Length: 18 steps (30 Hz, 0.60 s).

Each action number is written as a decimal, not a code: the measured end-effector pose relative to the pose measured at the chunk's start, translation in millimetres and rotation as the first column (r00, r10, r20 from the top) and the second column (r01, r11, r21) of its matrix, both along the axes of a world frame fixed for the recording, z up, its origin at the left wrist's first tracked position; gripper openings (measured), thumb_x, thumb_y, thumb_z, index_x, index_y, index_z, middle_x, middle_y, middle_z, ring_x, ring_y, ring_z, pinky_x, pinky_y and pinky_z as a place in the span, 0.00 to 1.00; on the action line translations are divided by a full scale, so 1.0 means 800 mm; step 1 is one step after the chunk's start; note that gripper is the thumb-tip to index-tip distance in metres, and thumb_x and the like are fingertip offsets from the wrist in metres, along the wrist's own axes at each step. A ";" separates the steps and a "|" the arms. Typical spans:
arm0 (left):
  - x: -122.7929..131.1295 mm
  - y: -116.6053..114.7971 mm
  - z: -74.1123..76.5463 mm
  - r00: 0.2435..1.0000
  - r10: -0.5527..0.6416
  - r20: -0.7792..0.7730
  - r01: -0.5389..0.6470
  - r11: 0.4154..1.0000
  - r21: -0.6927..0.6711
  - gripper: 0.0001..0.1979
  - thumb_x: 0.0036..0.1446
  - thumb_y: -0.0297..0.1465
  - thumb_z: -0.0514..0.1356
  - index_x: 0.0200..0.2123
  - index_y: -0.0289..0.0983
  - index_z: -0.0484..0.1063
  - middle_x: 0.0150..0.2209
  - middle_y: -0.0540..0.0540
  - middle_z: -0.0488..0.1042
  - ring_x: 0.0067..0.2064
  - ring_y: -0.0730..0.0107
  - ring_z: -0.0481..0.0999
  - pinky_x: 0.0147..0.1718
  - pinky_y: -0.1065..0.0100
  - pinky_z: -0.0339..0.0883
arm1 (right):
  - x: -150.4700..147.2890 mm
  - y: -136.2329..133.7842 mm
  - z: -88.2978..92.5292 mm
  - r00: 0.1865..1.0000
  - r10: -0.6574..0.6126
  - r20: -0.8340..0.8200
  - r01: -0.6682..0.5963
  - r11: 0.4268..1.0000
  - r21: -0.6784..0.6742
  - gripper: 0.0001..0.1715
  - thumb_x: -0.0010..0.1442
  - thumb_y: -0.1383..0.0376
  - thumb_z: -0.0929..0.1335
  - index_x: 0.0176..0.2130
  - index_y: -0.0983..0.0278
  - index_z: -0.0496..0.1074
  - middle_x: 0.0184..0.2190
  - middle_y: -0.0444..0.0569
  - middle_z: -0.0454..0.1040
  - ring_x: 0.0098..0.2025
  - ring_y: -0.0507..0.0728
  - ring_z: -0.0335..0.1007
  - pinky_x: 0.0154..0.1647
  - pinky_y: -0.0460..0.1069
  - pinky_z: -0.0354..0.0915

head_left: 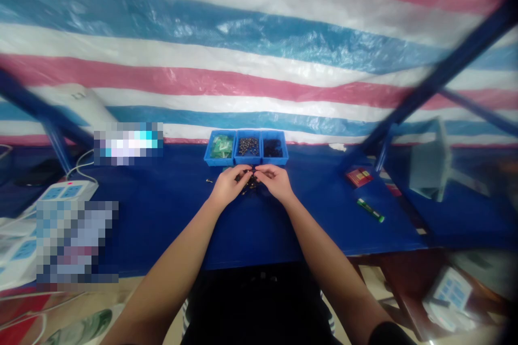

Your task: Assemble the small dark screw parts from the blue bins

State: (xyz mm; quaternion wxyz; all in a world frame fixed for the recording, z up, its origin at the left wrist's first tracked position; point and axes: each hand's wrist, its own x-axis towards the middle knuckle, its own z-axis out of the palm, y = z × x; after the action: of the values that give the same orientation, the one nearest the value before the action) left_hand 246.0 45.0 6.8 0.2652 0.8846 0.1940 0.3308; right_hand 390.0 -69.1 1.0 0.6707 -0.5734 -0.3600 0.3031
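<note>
My left hand and my right hand meet fingertip to fingertip just in front of three blue bins. Both are closed in a pinch, and whatever lies between the fingers is too small to make out. Beneath the fingertips, a small pile of dark and brass-coloured parts rests on the blue table. The left bin holds green and clear pieces, the middle bin small metallic parts, and the right bin black parts. One loose brass-coloured piece lies left of my left hand.
On the right lie a red box and a green tube-like packet. A white power strip with cables stands at the left, near blurred-out items. Blue frame bars slant at both sides before a striped sheet.
</note>
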 end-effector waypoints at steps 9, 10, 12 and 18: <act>-0.001 0.000 0.005 0.997 -0.068 0.018 0.068 0.997 0.023 0.12 0.63 0.39 0.56 0.41 0.42 0.77 0.41 0.47 0.80 0.40 0.65 0.78 0.44 0.64 0.71 | 0.001 0.000 -0.001 1.000 0.006 -0.004 -0.006 1.000 0.007 0.18 0.48 0.56 0.75 0.39 0.63 0.79 0.34 0.50 0.80 0.33 0.56 0.77 0.41 0.53 0.74; -0.001 -0.001 0.006 0.998 -0.067 0.020 0.066 0.998 0.019 0.12 0.63 0.39 0.56 0.40 0.42 0.77 0.41 0.47 0.80 0.40 0.65 0.78 0.44 0.63 0.71 | 0.001 0.000 -0.001 1.000 0.002 -0.002 -0.002 1.000 0.002 0.18 0.49 0.56 0.74 0.39 0.63 0.79 0.34 0.50 0.80 0.33 0.56 0.77 0.41 0.53 0.74; -0.002 -0.001 0.006 0.998 -0.060 0.026 0.059 0.998 0.010 0.11 0.62 0.39 0.57 0.41 0.42 0.77 0.41 0.47 0.80 0.40 0.65 0.79 0.43 0.64 0.72 | 0.000 0.000 0.000 1.000 0.000 -0.002 0.000 1.000 -0.007 0.18 0.49 0.56 0.74 0.39 0.63 0.79 0.34 0.50 0.80 0.32 0.56 0.77 0.40 0.53 0.74; -0.001 -0.002 0.005 0.993 -0.099 0.057 0.099 0.995 0.000 0.11 0.63 0.37 0.58 0.44 0.42 0.77 0.43 0.46 0.80 0.42 0.65 0.79 0.45 0.63 0.73 | -0.002 0.000 0.002 1.000 0.001 -0.029 -0.001 1.000 0.005 0.19 0.49 0.56 0.74 0.39 0.63 0.78 0.32 0.49 0.80 0.30 0.55 0.76 0.38 0.52 0.74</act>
State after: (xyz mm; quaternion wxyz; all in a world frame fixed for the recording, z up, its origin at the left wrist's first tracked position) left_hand 245.3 43.5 10.6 0.2881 0.8830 0.1428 0.3419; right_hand 388.1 -69.4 2.3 0.6770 -0.5673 -0.3512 0.3107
